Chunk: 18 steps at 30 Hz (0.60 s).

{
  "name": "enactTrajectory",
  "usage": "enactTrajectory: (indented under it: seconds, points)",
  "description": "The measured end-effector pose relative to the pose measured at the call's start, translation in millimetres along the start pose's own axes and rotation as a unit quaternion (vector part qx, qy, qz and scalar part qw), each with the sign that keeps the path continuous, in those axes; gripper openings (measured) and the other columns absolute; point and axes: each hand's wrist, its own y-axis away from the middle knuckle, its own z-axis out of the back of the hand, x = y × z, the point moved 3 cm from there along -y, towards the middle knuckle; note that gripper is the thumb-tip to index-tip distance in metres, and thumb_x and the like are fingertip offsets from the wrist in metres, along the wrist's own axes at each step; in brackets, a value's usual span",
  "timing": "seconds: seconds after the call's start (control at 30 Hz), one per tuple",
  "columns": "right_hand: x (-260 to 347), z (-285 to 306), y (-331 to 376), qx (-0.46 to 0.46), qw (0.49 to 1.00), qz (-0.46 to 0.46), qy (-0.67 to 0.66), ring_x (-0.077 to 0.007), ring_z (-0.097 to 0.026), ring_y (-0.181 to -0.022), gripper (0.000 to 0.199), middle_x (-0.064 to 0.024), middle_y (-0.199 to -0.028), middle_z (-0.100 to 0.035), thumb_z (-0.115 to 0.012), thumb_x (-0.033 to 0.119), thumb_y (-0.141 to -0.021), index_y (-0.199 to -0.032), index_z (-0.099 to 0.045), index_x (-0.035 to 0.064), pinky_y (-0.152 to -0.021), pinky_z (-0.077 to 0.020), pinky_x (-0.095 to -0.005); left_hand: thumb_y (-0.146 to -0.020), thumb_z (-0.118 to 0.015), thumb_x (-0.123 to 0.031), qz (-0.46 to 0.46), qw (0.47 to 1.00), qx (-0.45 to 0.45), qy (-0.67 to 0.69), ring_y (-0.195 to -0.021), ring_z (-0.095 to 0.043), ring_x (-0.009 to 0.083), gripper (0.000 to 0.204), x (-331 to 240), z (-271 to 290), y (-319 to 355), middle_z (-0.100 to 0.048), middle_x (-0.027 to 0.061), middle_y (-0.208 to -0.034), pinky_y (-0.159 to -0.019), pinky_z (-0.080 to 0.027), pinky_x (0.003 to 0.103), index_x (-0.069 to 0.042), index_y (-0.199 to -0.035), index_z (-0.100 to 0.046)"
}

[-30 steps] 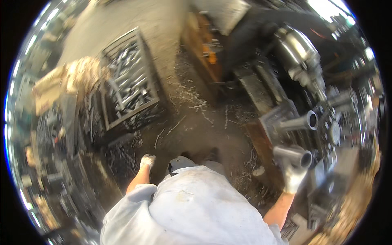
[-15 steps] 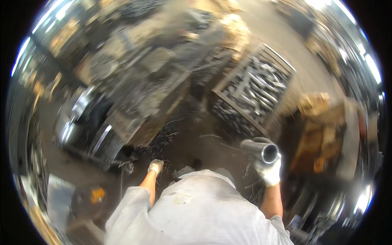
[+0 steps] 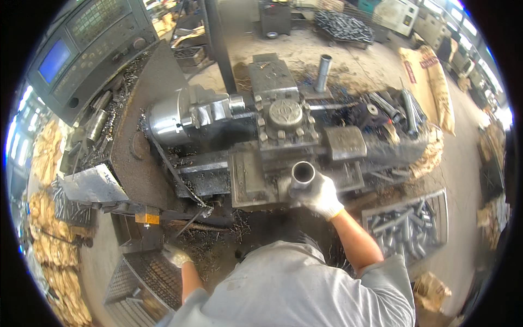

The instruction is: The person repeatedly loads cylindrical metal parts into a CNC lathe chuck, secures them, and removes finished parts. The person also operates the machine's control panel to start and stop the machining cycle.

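Note:
A short metal tube [image 3: 299, 187] is gripped in my gloved right hand [image 3: 321, 199], its round open end facing up. That hand is in front of the lathe's carriage [image 3: 248, 182], below the square turret tool post [image 3: 286, 117]. To the left of the tool post is the lathe's chuck [image 3: 166, 117], with a shiny metal piece [image 3: 212, 111] at its jaws. My left hand [image 3: 177, 256], also gloved, hangs low beside a wire mesh basket [image 3: 155, 275]. Its fingers are blurred, so I cannot make out whether it holds anything.
A control panel with a blue screen [image 3: 54, 60] stands at the upper left. Another metal tube [image 3: 323, 73] is upright behind the lathe. On the right, a metal crate [image 3: 445, 218] holds many tubes. Metal shavings [image 3: 239, 226] litter the floor, and a paper sack [image 3: 436, 92] leans farther back.
My view has swung round so that the lathe is now in front. My right hand has brought the tube from the right side to the carriage. The left hand remains low.

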Motion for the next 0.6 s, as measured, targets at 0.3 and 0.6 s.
enactTrajectory:
  seconds: [0.3, 0.6]
  points:
    - [-14, 84, -60, 0.178, 0.968, 0.139, 0.112, -0.0367, -0.077, -0.102, 0.049, -0.0200, -0.113, -0.078, -0.083, 0.023, -0.083, -0.128, -0.074, 0.0091, -0.089, -0.0625, -0.0434, -0.114, -0.053, -0.039, -0.170, 0.985, 0.028, -0.003, -0.127, -0.065, 0.0385, 0.051, -57, 2, -71, -0.066, 0.0262, -0.142, -0.109, -0.048, 0.045, 0.002, -0.146, -0.056]
    - [39, 142, -167, 0.050, 0.990, 0.127, -0.036, -0.0153, -0.073, -0.097, 0.041, -0.0095, -0.109, -0.079, -0.078, 0.002, -0.085, -0.126, -0.072, -0.0017, -0.092, -0.0585, -0.0328, -0.107, -0.057, -0.043, 0.173, 0.864, 0.190, 0.434, -0.103, -0.069, 0.0252, 0.048, -84, -11, -40, -0.071, 0.0101, -0.114, -0.084, -0.058, 0.042, -0.003, -0.132, -0.064]
